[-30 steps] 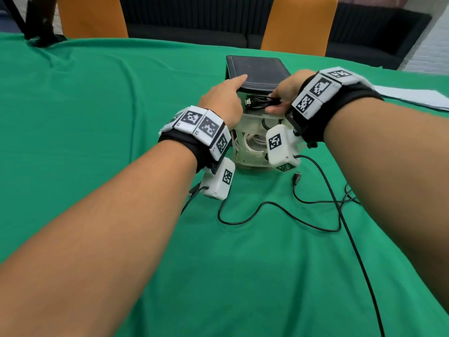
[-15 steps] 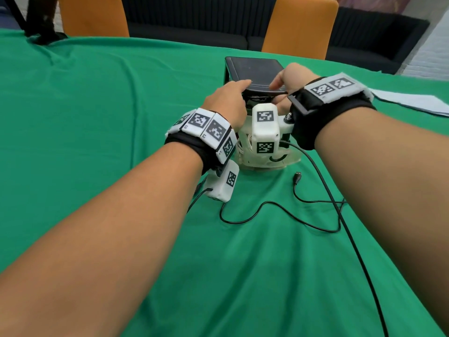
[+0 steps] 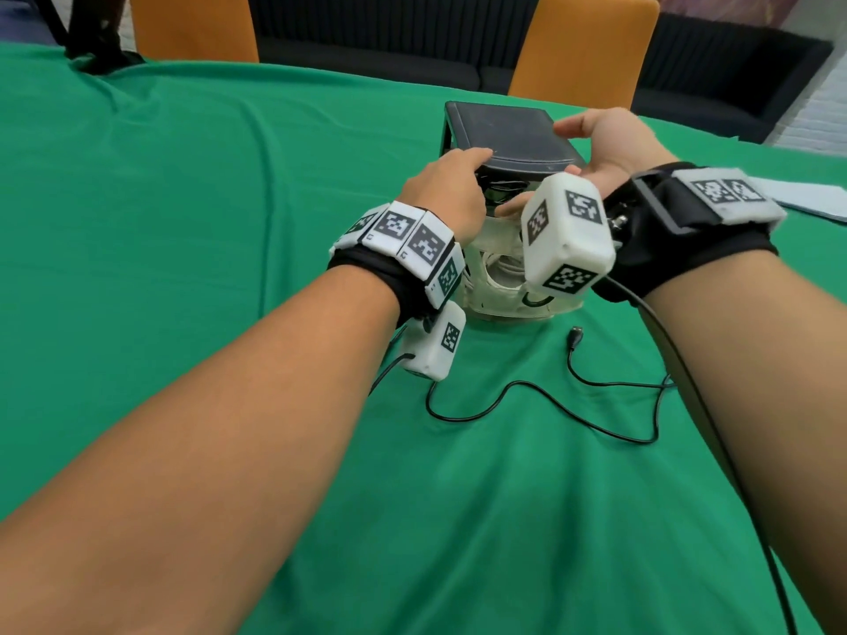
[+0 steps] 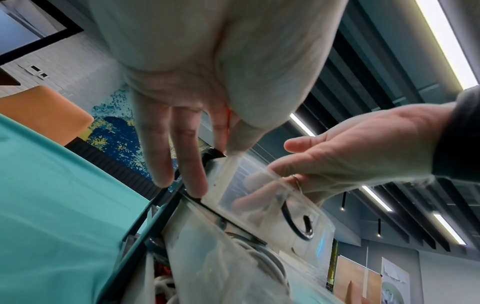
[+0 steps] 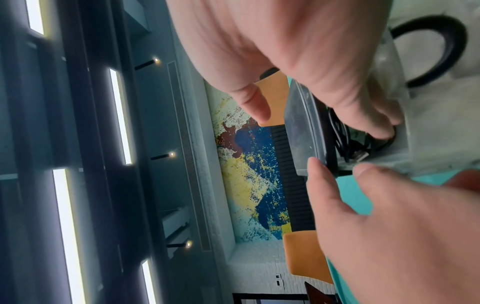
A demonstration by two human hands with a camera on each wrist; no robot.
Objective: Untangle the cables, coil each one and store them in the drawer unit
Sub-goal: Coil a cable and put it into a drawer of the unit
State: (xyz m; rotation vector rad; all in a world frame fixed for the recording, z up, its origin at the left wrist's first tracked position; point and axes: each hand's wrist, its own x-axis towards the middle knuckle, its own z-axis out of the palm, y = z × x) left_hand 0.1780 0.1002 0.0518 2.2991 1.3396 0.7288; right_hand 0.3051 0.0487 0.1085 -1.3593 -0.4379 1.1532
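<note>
Standing near the far middle of the green surface (image 3: 183,222), the drawer unit (image 3: 508,135) has a dark flat top and clear drawers stacked below it. Its top drawer (image 4: 272,197) is pulled partly out and holds a bundle of thin black cable (image 5: 345,131) with a plug end showing; a lower drawer (image 3: 499,272) holds coiled white cable, and more white coils show through the clear wall in the left wrist view. On the left, the left hand (image 3: 447,194) rests its straight fingers (image 4: 192,164) on the front left corner of the unit's top, thumb lying along the top's edge, gripping nothing. On the right, the right hand (image 3: 605,144) is turned palm up and loosely spread beside the unit's right front corner; its lower fingers (image 5: 376,115) reach into the open drawer and touch the black cable, while the thumb sits above the dark top. Whether those fingers pinch the cable cannot be told. Nearer the person, another black cable (image 3: 541,396) lies loose and uncoiled on the surface, its plug (image 3: 576,334) just in front of the unit. Compared with a second ago, the right wrist has rolled over so that its white camera block now faces upward, and the right hand has shifted farther toward the unit's right side; the left hand has stayed at its corner, and the loose cable has not moved.
</note>
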